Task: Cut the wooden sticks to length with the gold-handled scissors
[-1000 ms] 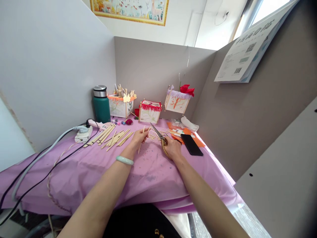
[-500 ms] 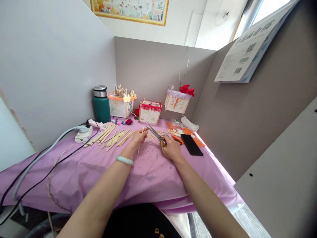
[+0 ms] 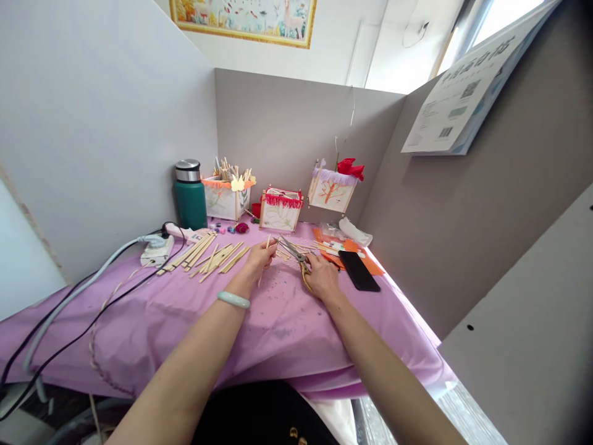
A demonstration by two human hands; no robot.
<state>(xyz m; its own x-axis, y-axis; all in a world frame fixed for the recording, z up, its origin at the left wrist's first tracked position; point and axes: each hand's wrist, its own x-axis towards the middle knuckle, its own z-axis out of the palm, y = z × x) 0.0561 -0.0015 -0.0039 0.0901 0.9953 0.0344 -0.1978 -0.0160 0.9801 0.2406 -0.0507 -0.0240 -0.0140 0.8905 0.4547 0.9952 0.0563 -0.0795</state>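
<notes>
My left hand [image 3: 260,258] is closed on a thin wooden stick [image 3: 267,243], which stands nearly upright between the fingers. Gold-handled scissors [image 3: 304,270] are gripped in my right hand [image 3: 323,276], their blades pointing up and left toward my left fingertips. Whether the blade tips touch anything in my left hand I cannot tell. To the left of that hand lie loose wooden sticks [image 3: 225,256] on the pink tablecloth [image 3: 282,312]. Small cut bits are scattered near the blades.
A green bottle [image 3: 191,198] and paper-sided boxes [image 3: 280,213] stand along the back. At right lie a black phone [image 3: 358,271] and orange paper [image 3: 373,264]. A power strip [image 3: 156,252] with cables and a pink glue gun [image 3: 185,233] are at left. Grey partitions surround the table.
The scissor blades have closed slightly. Both hands stay in nearly the same place, and the stick remains in my left fingers.
</notes>
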